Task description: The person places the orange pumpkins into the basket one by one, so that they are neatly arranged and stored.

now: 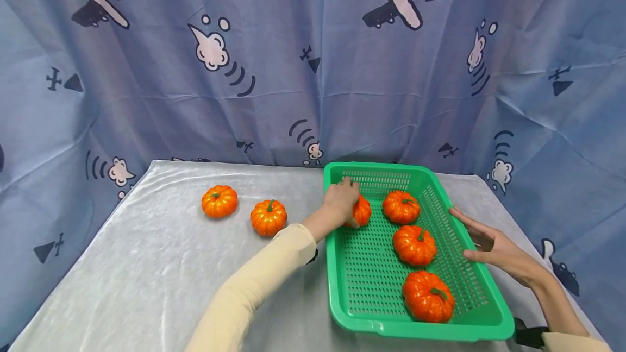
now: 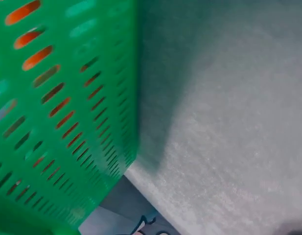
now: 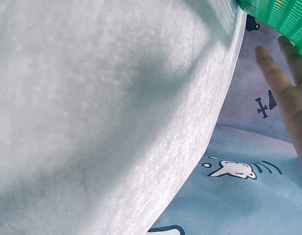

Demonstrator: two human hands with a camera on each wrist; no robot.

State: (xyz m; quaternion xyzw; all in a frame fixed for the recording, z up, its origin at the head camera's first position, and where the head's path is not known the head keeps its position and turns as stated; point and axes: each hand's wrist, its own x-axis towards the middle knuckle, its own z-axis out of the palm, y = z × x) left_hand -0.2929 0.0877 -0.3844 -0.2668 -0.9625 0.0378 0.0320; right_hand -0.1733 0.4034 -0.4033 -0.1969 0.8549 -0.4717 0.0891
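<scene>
A green plastic basket (image 1: 415, 328) with slotted walls stands on the table's right half. Reaching over its left rim, my left hand (image 1: 341, 201) grips a small orange pumpkin (image 1: 363, 211) inside, near the back left corner, covering part of it. Three more pumpkins, a back one (image 1: 401, 207), a middle one (image 1: 414, 245) and a front one (image 1: 428, 296), line the basket's right side. My right hand (image 1: 494, 246) rests its extended fingertips and thumb against the right rim. In the left wrist view the basket's outer wall (image 2: 111, 98) hides the left hand; orange shows through its slots.
Two pumpkins lie on the table left of the basket, one farther left (image 1: 219, 201) and one nearer (image 1: 269, 218). A pale cloth (image 1: 146, 276) covers the table. Behind it hangs a blue curtain (image 1: 274, 42) printed with airplanes.
</scene>
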